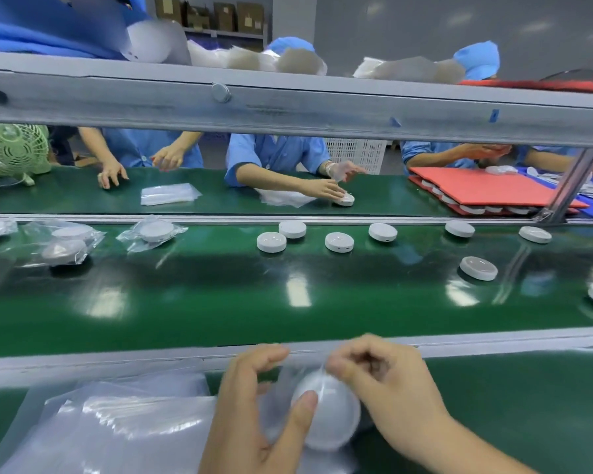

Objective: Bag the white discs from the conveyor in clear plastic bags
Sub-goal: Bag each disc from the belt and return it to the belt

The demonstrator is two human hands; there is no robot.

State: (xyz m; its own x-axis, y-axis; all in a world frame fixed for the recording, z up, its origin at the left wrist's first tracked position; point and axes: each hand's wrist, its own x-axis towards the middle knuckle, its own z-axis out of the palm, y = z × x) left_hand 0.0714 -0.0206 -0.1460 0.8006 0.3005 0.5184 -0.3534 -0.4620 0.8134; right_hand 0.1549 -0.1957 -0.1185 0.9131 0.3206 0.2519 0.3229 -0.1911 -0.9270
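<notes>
Near ledge: green work surface [514, 405] is stretching across the bottom of the frame, carrying a stack of clear bags [124, 422] at lower left.
Left hand [254, 415]: is gripping the white disc [332, 419] at bottom centre, thumb pressing its face, fingers curling behind.
Right hand [384, 381]: is pinching the clear bag [278, 415] between thumb and forefinger just above the disc.
White disc: is sitting between both hands, film covering it; blur is hiding how far in.
Conveyor [220, 302]: is carrying loose discs [271, 241] at centre and right, bagged discs [156, 231] at left.
Far side: workers [278, 155] in blue coats are handling discs; red trays [493, 189] are lying at upper right, a green fan [11, 150] standing far left.
</notes>
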